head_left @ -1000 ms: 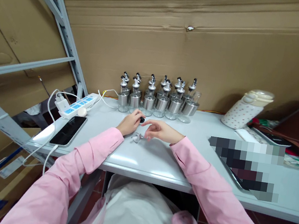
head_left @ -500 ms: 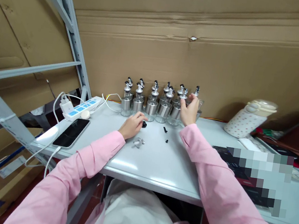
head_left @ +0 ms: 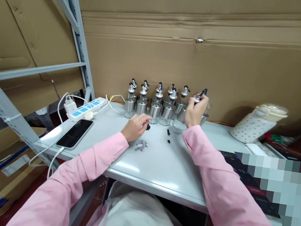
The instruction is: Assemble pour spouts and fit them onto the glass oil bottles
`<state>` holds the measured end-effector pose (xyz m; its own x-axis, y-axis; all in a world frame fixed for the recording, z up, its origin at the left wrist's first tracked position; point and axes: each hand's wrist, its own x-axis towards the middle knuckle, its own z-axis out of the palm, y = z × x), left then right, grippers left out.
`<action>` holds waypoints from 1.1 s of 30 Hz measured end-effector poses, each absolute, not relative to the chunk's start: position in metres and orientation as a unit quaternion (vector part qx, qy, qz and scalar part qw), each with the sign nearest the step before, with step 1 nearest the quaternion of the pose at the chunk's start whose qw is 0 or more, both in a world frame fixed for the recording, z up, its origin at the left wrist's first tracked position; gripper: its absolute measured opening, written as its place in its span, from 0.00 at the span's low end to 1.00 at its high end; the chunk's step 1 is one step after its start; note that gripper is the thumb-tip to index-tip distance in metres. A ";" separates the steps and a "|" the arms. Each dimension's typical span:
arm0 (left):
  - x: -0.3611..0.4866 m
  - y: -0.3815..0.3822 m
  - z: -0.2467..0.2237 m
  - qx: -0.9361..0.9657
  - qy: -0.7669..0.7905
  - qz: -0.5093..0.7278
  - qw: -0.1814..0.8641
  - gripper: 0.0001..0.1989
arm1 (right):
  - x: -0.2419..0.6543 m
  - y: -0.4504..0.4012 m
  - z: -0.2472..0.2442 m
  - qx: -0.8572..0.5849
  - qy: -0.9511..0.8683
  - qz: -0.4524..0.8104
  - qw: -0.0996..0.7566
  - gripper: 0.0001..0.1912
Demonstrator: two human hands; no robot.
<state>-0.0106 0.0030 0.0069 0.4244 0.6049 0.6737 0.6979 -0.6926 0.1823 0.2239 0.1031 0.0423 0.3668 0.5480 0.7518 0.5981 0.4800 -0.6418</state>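
Observation:
Two rows of glass and steel bottles (head_left: 155,110) with black-tipped pourer tops stand at the back of the table. My right hand (head_left: 196,110) is closed on a silver pourer top with a black tip (head_left: 202,93), just above the bottles at the right end. My left hand (head_left: 135,127) rests on the table with its fingers apart, beside a small black part (head_left: 148,127). In front of it lies a clear and silver piece (head_left: 141,145). Two more small black pieces (head_left: 168,132) lie between my hands.
A phone (head_left: 75,134) and a white power strip (head_left: 89,108) with cables are at the left, beside a metal shelf frame (head_left: 84,42). A dotted white flask (head_left: 256,123) leans at the right, behind a dark flat package (head_left: 240,172). Cardboard (head_left: 147,59) stands behind.
My right hand has lifted slightly, and a pourer top now shows in its fingers. One front-row bottle near it no longer shows a top. My left hand has barely moved.

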 end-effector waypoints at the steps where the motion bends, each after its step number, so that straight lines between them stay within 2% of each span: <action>1: -0.010 0.001 0.008 -0.841 -0.384 -0.375 0.061 0.12 | 0.222 0.094 0.045 -0.498 -0.564 -0.035 0.657 0.15; 5: -0.005 -0.004 0.010 -0.843 -0.369 -0.388 0.041 0.12 | 0.210 0.049 0.056 -0.447 -0.604 -0.035 0.659 0.18; 10: -0.002 -0.009 0.010 -0.857 -0.344 -0.384 0.012 0.13 | 0.192 0.007 0.059 -0.386 -0.634 0.088 0.664 0.18; 15: 0.003 -0.017 0.008 -0.870 -0.310 -0.367 -0.112 0.18 | 0.180 -0.015 0.052 -0.355 -0.650 0.178 0.648 0.18; 20: 0.009 -0.020 0.004 -0.869 -0.289 -0.342 -0.210 0.31 | 0.172 -0.025 0.045 -0.342 -0.669 0.223 0.621 0.20; 27: 0.016 -0.021 -0.007 -0.828 -0.304 -0.313 -0.351 0.38 | 0.161 -0.034 0.040 -0.328 -0.666 0.270 0.614 0.23; 33: 0.016 -0.021 -0.014 -0.815 -0.303 -0.283 -0.406 0.28 | 0.157 -0.042 0.038 -0.328 -0.679 0.288 0.590 0.25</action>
